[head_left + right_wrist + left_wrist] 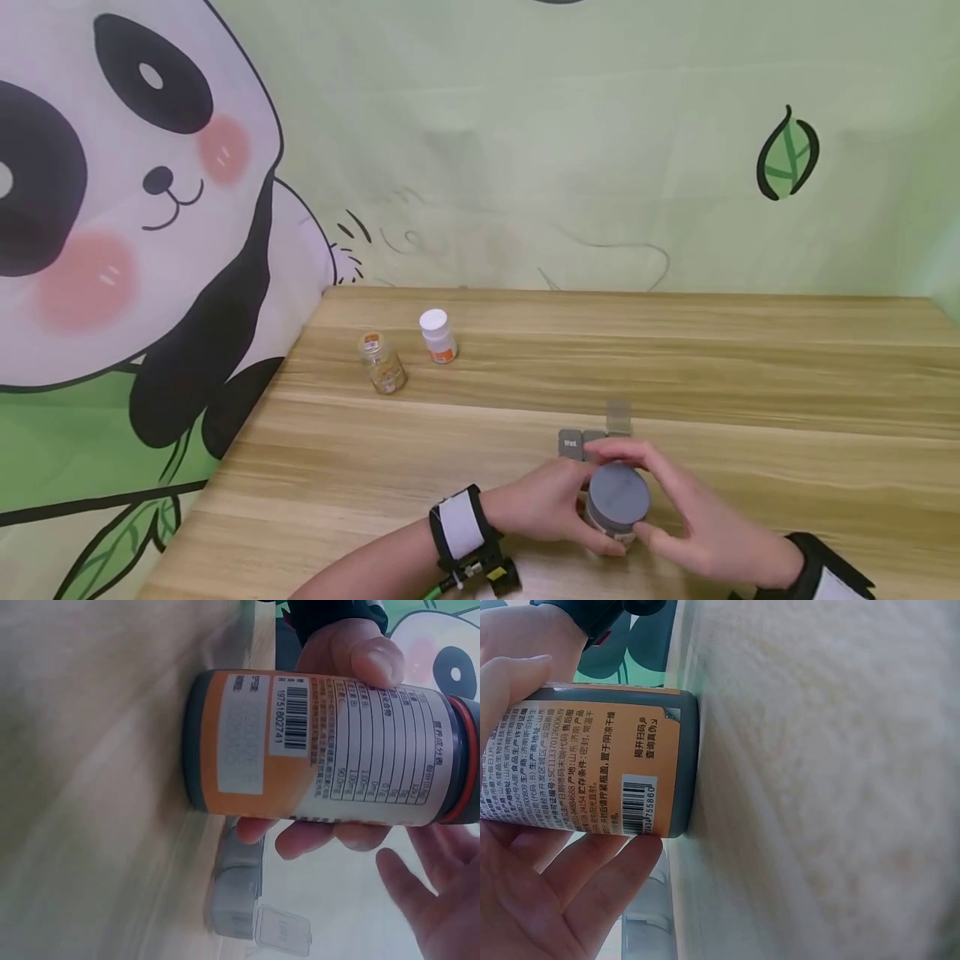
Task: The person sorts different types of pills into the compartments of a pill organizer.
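Note:
A dark-lidded bottle (618,498) with an orange and white label (585,761) stands upright on the table. My left hand (551,506) grips its body from the left, thumb on the near side. My right hand (705,525) is at the lid from the right, its thumb at the near edge and fingers at the far edge. In the right wrist view the bottle (322,750) shows a red ring under its lid. Just behind it lies a grey pill organizer (571,444) marked "Wed.", partly hidden by my right hand, with one clear lid (618,415) raised.
A white bottle (438,336) with an orange label and a clear jar (383,364) of yellowish contents stand at the back left of the wooden table (712,358). A green panda-printed cloth (525,167) hangs behind the table.

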A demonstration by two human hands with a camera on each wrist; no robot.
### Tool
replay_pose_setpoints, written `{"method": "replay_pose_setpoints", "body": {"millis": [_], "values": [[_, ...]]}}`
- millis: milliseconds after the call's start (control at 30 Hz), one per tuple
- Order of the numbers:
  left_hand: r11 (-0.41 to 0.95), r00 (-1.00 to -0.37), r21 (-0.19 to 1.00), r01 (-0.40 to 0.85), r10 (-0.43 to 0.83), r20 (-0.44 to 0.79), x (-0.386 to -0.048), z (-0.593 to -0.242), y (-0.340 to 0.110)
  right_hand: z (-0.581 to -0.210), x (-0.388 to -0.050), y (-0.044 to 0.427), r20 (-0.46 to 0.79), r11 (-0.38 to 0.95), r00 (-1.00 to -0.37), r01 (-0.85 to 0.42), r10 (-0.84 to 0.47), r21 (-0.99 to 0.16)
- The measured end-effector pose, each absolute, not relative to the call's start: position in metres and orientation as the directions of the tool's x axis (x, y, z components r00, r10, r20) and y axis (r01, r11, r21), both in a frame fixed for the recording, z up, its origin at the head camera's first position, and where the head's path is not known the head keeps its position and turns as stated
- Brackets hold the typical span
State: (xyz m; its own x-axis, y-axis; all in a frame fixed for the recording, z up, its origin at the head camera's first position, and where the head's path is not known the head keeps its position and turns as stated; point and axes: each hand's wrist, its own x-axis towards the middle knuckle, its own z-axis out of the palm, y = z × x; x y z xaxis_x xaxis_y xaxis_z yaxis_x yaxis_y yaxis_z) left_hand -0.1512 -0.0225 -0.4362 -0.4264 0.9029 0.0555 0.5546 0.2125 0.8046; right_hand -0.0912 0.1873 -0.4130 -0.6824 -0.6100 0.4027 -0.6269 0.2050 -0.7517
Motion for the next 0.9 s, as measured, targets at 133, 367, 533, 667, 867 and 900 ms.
{"method": "replay_pose_setpoints", "body": {"millis": [133,367,533,667,867,900], "values": [[0.212,-0.422,0.813,0.542,0.906,0.045,-0.152,-0.436,-0.023,-0.416,-0.087,0.186,0.380,0.342,-0.764,-0.596,-0.522,-0.727],[0.191,-0.424,0.831,0.522,0.904,0.059,-0.152,-0.438,-0.025,-0.419,-0.084,0.177,0.338,0.531,-0.874,-0.481,-0.348,-0.697],[0.190,-0.423,0.815,0.548,0.903,0.073,-0.152,-0.437,-0.024,-0.421,-0.085,0.172,0.359,0.535,-0.874,-0.485,-0.328,-0.692],[0.207,-0.427,0.818,0.536,0.903,0.051,-0.152,-0.436,-0.023,-0.425,-0.089,0.175,0.390,0.418,-0.839,-0.532,-0.379,-0.737],[0.218,-0.418,0.816,0.536,0.908,0.032,-0.152,-0.437,-0.023,-0.426,-0.105,0.186,0.366,0.110,-0.703,-0.532,-0.610,-0.840],[0.218,-0.417,0.816,0.535,0.909,0.031,-0.152,-0.437,-0.023,-0.426,-0.108,0.187,0.366,0.054,-0.665,-0.522,-0.651,-0.851]]}}
